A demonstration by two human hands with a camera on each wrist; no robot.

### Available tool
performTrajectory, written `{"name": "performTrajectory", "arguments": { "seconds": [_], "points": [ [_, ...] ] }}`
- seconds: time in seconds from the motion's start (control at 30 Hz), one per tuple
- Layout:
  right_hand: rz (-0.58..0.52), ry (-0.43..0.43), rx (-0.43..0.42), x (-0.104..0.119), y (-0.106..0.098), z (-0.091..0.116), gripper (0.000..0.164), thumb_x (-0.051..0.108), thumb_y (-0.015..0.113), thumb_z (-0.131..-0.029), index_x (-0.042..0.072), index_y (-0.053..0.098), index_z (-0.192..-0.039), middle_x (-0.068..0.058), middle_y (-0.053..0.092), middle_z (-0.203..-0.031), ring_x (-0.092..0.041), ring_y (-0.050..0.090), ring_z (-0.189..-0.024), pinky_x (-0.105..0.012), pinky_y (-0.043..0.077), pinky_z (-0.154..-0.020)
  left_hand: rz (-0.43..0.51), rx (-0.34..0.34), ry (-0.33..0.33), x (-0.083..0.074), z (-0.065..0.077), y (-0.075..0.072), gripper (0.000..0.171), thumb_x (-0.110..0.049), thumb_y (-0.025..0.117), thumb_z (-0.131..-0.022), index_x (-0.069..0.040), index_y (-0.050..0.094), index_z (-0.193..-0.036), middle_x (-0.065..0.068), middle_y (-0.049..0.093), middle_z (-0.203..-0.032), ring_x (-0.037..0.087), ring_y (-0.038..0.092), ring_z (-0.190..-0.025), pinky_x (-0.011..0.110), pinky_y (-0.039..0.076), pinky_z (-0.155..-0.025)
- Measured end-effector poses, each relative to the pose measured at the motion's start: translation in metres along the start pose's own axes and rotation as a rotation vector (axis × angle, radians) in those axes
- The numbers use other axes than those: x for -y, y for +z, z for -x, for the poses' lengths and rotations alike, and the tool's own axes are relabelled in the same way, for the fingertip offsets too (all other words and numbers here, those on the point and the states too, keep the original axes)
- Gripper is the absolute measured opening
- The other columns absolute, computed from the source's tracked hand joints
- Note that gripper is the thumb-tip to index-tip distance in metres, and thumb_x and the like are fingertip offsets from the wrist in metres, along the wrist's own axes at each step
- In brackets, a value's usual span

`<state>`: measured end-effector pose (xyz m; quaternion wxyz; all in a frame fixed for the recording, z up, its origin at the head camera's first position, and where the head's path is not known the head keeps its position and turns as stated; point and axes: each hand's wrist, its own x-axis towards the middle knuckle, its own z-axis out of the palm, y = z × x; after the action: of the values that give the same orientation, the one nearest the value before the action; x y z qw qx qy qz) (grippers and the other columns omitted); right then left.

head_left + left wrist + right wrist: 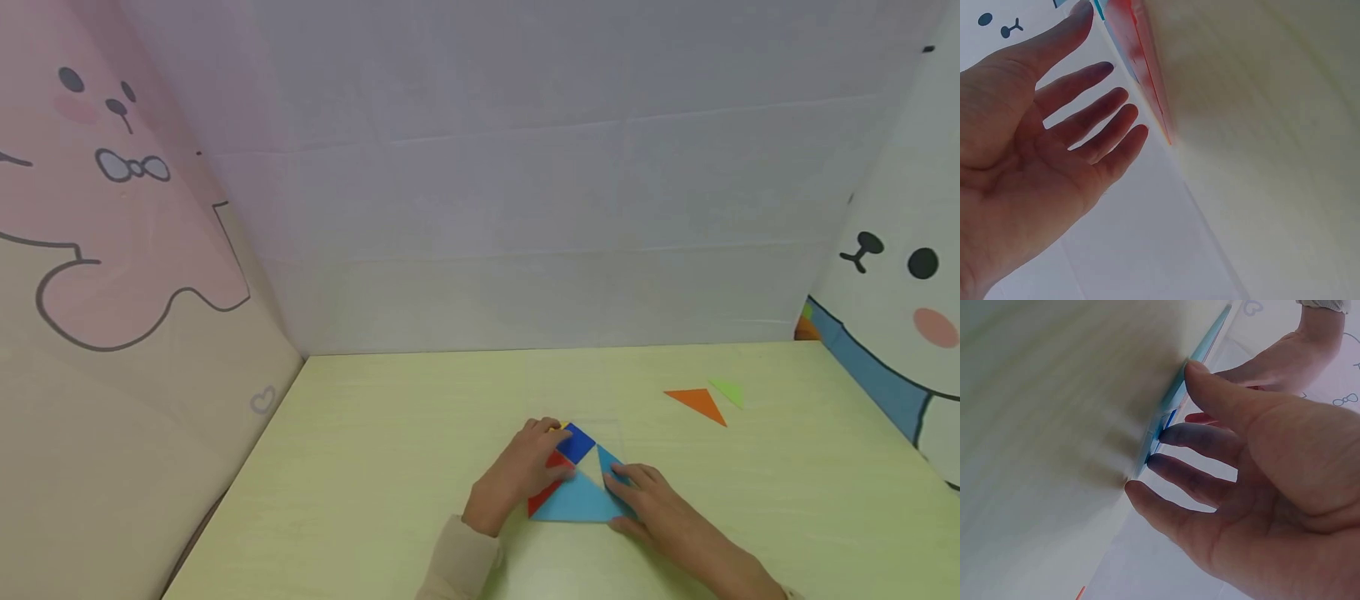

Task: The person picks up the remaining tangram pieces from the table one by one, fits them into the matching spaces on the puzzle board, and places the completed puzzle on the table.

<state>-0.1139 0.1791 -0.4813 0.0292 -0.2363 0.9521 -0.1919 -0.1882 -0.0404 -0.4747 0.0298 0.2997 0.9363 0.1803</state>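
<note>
- I see the large light-blue triangle [576, 502] flat on the table [360, 467].
- Left of it, my left hand [519, 468] rests relaxed, fingers apart, at the red piece [543, 497] and blue square [577, 443], gripping neither.
- Right of it, my right hand [651, 502] touches another light-blue piece [608, 459], fingers loosely spread.
- Beyond it, rightward: orange [700, 404] and green triangles [731, 390].

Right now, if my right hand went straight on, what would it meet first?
Your right hand would likely first meet the light-blue piece it touches, then, past a gap, the dark-blue square; height is hard to judge.
</note>
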Motion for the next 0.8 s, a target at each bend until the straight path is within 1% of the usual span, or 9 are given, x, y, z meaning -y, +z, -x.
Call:
{"name": "performTrajectory", "arguments": {
  "seconds": [0.2,0.4,0.63,0.8],
  "points": [
    [-0.006,-0.015,-0.011,-0.0015,0.0006,0.0004,0.052,0.026,0.077,-0.092,-0.004,0.066,-0.133,-0.022,0.058,-0.137,-0.043,0.053,-0.123,-0.056,0.050,-0.099,0.016,0.062,-0.003,0.0031,0.0038,0.0000,0.055,-0.033,0.073,-0.097,-0.012,0.060,-0.145,0.009,0.049,-0.154,0.026,0.043,-0.143,0.039,0.041,-0.115],
    [-0.002,-0.026,-0.011,-0.0026,0.0004,0.0005,0.052,0.026,0.077,-0.092,-0.004,0.066,-0.133,-0.022,0.057,-0.137,-0.043,0.053,-0.123,-0.056,0.050,-0.099,0.001,0.114,-0.009,0.0028,0.0063,-0.0013,0.057,-0.034,0.073,-0.096,-0.015,0.058,-0.148,0.010,0.047,-0.157,0.026,0.043,-0.145,0.038,0.040,-0.115],
    [-0.015,-0.010,0.003,-0.0026,-0.0007,0.0010,0.053,0.026,0.077,-0.093,-0.004,0.065,-0.135,-0.022,0.057,-0.139,-0.043,0.052,-0.125,-0.057,0.049,-0.100,-0.025,0.140,-0.008,0.0024,0.0093,-0.0035,0.058,-0.036,0.072,-0.096,-0.019,0.057,-0.149,0.009,0.046,-0.157,0.025,0.042,-0.146,0.038,0.039,-0.116],
    [-0.020,-0.008,0.006,-0.0033,-0.0002,0.0011,0.053,0.026,0.077,-0.093,-0.004,0.065,-0.134,-0.022,0.057,-0.139,-0.043,0.052,-0.125,-0.057,0.049,-0.100,-0.075,0.148,-0.001,0.0023,0.0099,-0.0026,0.055,-0.036,0.069,-0.098,-0.020,0.057,-0.149,0.009,0.046,-0.158,0.026,0.042,-0.146,0.038,0.040,-0.115]
  ]
}}
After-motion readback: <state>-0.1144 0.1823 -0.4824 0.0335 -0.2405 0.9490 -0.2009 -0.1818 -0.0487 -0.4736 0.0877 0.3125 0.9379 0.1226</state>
